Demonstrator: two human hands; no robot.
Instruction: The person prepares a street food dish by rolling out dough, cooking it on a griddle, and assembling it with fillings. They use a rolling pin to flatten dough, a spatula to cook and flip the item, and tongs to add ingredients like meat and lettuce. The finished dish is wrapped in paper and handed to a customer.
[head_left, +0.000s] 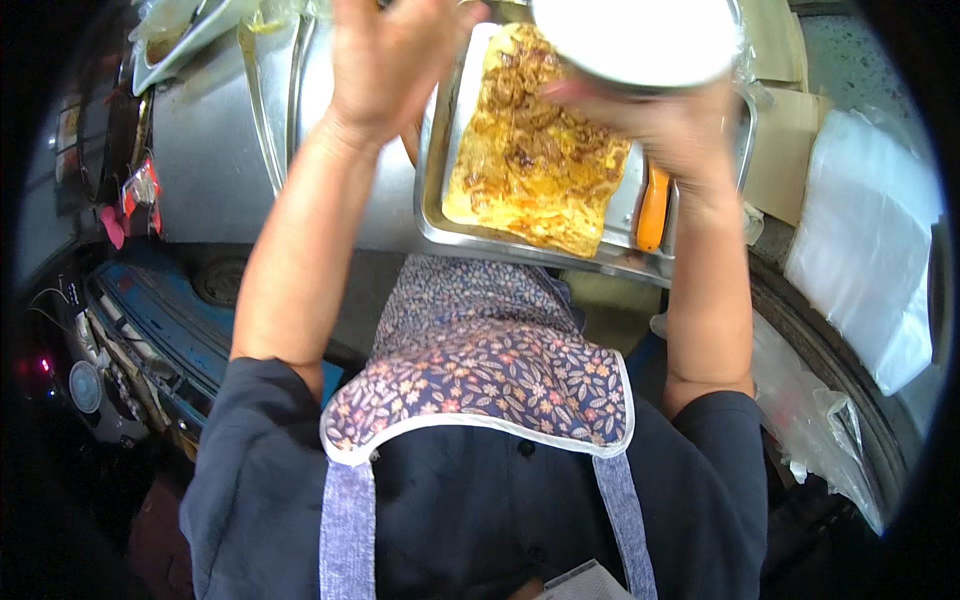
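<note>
A flat, yellow, egg-coated pancake (536, 165) topped with browned pieces lies on a white board (459, 161) inside a stainless steel tray (495, 247). Above the tray's upper right, a white round bowl-like vessel (641, 37) is in the grip of my right hand (667, 124), which is blurred. My left hand (397, 67) is raised over the tray's upper left side. Its fingers run up to the picture's top edge, so what they do there is partly hidden. An orange handle (652, 210) of a tool rests in the tray, below my right hand.
Metal tongs (262, 112) lie on the steel counter (202, 165) to the left, near a white tray (180, 52) with food and plastic. Brown paper bags (780, 150) and a stack of clear plastic bags (862, 240) lie at right. A blue object (165, 315) stands below left.
</note>
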